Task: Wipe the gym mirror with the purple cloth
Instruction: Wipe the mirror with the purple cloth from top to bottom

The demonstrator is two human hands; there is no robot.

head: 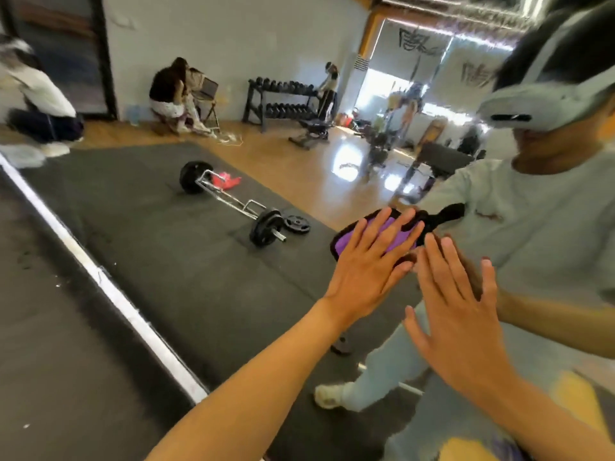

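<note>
Mirror [199, 261] mid-wipe; my left hand [369, 261] presses the purple cloth [389, 236] flat, fingers straight; right hand [462, 314] open; next, sweep sideways.

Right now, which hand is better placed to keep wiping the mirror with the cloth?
Left. The left hand already lies flat on the purple cloth, pressing it to the mirror. The right hand is spread beside it, off the cloth.
</note>
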